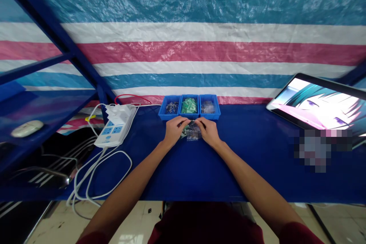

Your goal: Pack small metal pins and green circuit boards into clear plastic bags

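Observation:
My left hand (174, 130) and my right hand (210, 131) meet just in front of the blue bins, fingertips pinched close together. Something small and dark shows between them, too small to name. Beneath the fingers, on the blue table, lie clear plastic bags (193, 134) and some small green pieces (183, 132), partly covered by my left hand. Behind stand three bins side by side. The left bin (161, 113) contains dark, thin metal pieces, the middle bin (190, 116) green pieces, and the right bin (216, 116) small clear plastic bags.
A white power strip (116, 131) with plugs and looping white cables (128, 160) occupies the left of the table (194, 179). A lit tablet-like screen (317, 103) leans at the right. A striped sheet (200, 32) hangs behind; a white mouse-like object (27, 129) rests on the left shelf.

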`<state>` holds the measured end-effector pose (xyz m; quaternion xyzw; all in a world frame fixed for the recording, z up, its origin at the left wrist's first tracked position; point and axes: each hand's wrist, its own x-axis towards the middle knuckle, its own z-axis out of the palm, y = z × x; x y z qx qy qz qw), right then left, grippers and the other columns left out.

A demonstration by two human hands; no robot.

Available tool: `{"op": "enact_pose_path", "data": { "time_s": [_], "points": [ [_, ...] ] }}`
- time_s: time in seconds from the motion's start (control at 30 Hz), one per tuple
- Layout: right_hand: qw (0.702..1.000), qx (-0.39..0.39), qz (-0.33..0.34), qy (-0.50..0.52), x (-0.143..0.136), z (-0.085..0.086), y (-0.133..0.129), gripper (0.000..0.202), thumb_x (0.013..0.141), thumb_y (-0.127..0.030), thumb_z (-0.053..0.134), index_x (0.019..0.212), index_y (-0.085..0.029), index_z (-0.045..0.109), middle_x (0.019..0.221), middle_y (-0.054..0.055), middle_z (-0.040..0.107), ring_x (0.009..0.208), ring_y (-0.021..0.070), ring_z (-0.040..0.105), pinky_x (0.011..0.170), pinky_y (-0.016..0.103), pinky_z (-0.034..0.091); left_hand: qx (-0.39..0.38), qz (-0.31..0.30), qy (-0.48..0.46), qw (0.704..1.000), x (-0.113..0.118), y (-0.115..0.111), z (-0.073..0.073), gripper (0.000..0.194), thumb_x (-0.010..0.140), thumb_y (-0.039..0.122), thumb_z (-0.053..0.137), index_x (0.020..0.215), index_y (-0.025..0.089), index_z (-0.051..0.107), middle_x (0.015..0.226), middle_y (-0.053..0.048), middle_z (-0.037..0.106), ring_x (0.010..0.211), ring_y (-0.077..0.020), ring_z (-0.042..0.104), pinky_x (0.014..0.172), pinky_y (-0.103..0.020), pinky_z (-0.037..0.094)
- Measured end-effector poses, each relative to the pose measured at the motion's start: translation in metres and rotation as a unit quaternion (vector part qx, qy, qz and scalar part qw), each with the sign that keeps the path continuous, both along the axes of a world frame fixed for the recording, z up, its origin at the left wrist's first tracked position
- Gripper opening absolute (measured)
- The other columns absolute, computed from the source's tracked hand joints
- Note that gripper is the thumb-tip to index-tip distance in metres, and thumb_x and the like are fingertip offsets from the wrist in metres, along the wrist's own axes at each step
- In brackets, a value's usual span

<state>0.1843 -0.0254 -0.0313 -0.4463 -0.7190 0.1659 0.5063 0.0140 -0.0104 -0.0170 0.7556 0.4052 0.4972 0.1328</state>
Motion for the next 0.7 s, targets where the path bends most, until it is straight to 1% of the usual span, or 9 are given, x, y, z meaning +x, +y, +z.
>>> {"op": "enact_pose_path", "data": {
  "time_s": [0.07,0.13,0.3,0.37,0.47,0.57,0.7],
  "points": [
    [1.0,-0.005,0.004,-0.009,0.0001,-0.0006,0.0003,0.033,0.095,-0.04,0.043,0.08,-0.019,0.064,0.071,0.003,0.066,0.062,0.0149,0.06,0.064,0.024,0.043,0.008,0.006,-0.008,1.0,0.0002,-0.0009,0.0012,0.026,0.087,0.037,0.06,0.076,0.016,0.07,0.068,-0.002,0.067,0.058,-0.0113,0.056,0.06,-0.023,0.044],
    [1.0,-0.011,0.009,-0.025,0.0002,-0.0019,0.0009,0.034,0.095,-0.04,0.042,0.079,-0.019,0.064,0.069,0.002,0.065,0.06,0.0145,0.059,0.063,0.024,0.041,0.0,0.004,-0.011,1.0,0.0007,-0.002,0.0027,0.025,0.088,0.035,0.059,0.078,0.016,0.07,0.071,-0.002,0.068,0.06,-0.0115,0.058,0.061,-0.023,0.045],
    [0.998,-0.024,0.013,-0.055,-0.0001,-0.0044,0.002,0.035,0.097,-0.039,0.039,0.079,-0.019,0.063,0.067,0.002,0.063,0.059,0.0138,0.057,0.062,0.023,0.039,-0.062,-0.038,-0.031,0.997,0.0029,-0.0048,0.0053,0.022,0.09,0.033,0.056,0.087,0.017,0.07,0.084,-0.004,0.073,0.071,-0.014,0.066,0.071,-0.025,0.052],
    [0.998,-0.029,0.012,-0.059,-0.0004,-0.0046,0.0021,0.036,0.097,-0.039,0.039,0.077,-0.019,0.062,0.065,0.001,0.063,0.058,0.0134,0.056,0.061,0.023,0.038,-0.087,-0.055,-0.059,0.993,0.0037,-0.0049,0.0046,0.022,0.089,0.034,0.056,0.089,0.017,0.07,0.087,-0.004,0.073,0.076,-0.0156,0.068,0.072,-0.026,0.053],
    [0.998,-0.035,0.007,-0.057,-0.0008,-0.0045,0.0022,0.037,0.096,-0.039,0.04,0.074,-0.019,0.061,0.063,0.001,0.061,0.056,0.0127,0.055,0.059,0.023,0.037,-0.129,-0.079,-0.122,0.981,0.004,-0.0038,0.0023,0.023,0.089,0.036,0.056,0.092,0.016,0.067,0.091,-0.006,0.073,0.08,-0.0175,0.069,0.069,-0.026,0.054],
    [0.998,-0.041,0.0,-0.053,-0.0004,-0.0046,0.0025,0.037,0.096,-0.039,0.04,0.071,-0.019,0.059,0.06,0.0,0.06,0.054,0.0123,0.055,0.058,0.023,0.036,-0.153,-0.083,-0.167,0.97,0.0033,-0.002,0.0006,0.024,0.089,0.038,0.055,0.093,0.016,0.063,0.088,-0.006,0.072,0.078,-0.017,0.069,0.068,-0.026,0.054],
    [0.998,-0.04,-0.006,-0.054,0.0003,-0.0043,0.0026,0.038,0.096,-0.039,0.04,0.07,-0.019,0.059,0.059,0.0,0.059,0.053,0.0122,0.054,0.058,0.023,0.036,-0.163,-0.086,-0.176,0.967,0.0028,-0.0009,-0.0001,0.024,0.09,0.039,0.055,0.093,0.016,0.062,0.08,-0.004,0.07,0.074,-0.0162,0.068,0.065,-0.025,0.052]
  ]
}}
